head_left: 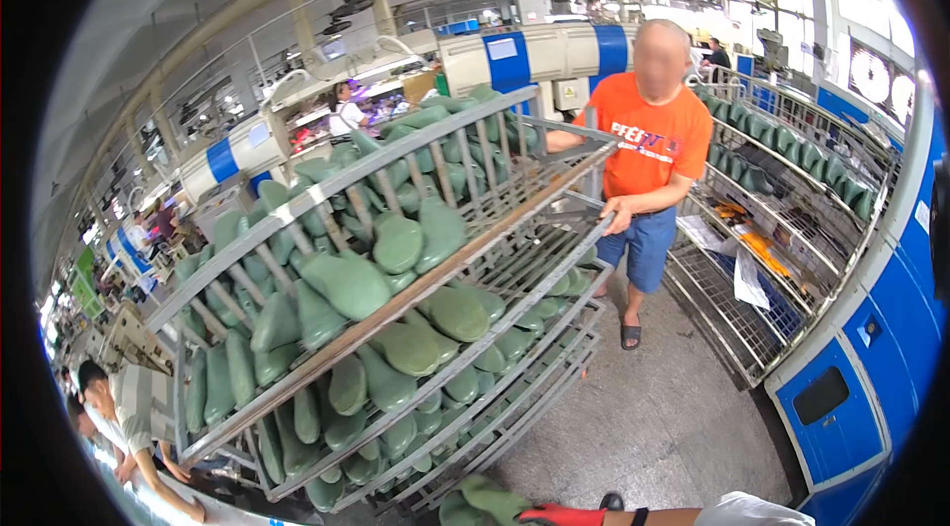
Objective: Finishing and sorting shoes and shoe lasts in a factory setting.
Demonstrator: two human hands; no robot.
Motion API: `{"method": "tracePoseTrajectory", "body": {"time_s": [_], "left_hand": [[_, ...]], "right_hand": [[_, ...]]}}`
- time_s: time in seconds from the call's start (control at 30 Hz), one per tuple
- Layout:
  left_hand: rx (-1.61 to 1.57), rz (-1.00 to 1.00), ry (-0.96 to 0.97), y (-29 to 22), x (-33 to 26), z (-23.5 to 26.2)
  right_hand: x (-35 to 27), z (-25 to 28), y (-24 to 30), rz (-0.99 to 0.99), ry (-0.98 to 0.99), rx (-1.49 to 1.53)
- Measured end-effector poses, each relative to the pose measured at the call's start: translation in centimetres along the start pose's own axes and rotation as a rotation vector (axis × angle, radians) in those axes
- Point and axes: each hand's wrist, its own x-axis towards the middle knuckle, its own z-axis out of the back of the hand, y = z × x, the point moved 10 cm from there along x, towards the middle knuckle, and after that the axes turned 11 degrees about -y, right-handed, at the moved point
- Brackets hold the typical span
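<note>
At the lower edge, my right hand wears a red glove and closes on a green shoe last; the frame cuts off part of the hand. A second green shoe last lies against it. My left hand is not in view. Just beyond stands a grey metal rack with several tiers, appearing tilted and loaded with green shoe lasts. A person in an orange shirt stands at its far end, one hand on the frame, the other arm behind the top rail.
To the right, another wire rack carries rows of green lasts, papers and orange pieces. A blue and white machine cabinet borders the grey floor. People work at the lower left, beside a table. Machines line the background.
</note>
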Motion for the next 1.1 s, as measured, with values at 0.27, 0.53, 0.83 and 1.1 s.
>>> {"method": "tracePoseTrajectory", "body": {"time_s": [0.27,0.53,0.83,1.1], "left_hand": [[0.121,0.22,0.23,0.4,4.5,-27.5],[0.507,0.016,0.076,2.6,7.1,-48.6],[0.641,0.106,0.016,7.7,12.8,-56.8],[0.394,0.197,0.009,13.1,18.9,-64.3]], "right_hand": [[-9.5,23.1,7.5,0.212,-0.577,-0.032],[-20.0,42.7,14.4,0.214,-0.724,0.158],[-22.4,50.8,21.2,0.242,-0.723,0.226],[-19.2,49.4,25.0,0.131,-0.579,0.268]]}}
